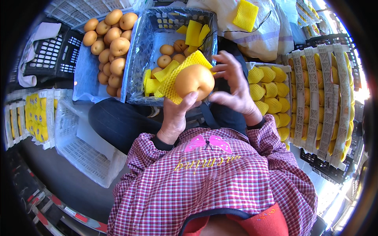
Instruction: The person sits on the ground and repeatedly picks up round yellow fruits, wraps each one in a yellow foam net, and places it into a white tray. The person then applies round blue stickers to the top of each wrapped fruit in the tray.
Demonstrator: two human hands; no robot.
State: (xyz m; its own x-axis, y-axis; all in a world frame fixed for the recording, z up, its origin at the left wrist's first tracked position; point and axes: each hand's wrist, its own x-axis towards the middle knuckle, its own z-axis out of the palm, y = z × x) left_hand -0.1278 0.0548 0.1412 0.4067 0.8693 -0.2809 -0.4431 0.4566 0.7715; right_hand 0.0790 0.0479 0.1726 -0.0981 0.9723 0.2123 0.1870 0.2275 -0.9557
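Observation:
My left hand [177, 116] grips a golden-brown round pear [194, 82] with a yellow foam net [173, 92] spread behind it, thumb on the pear's lower left. My right hand [234, 86] is open at the pear's right, fingers apart and curved around that side. Beneath and beyond them is a plastic-lined black crate [143, 23] holding loose pears [166, 49] and more yellow nets [193, 33].
A blue-lined crate of pears [110, 39] stands left of it. Racks of netted fruit [271, 90] line the right, more [37, 116] the left. An empty white crate [84, 149] sits lower left. A white sack [271, 39] lies at top right.

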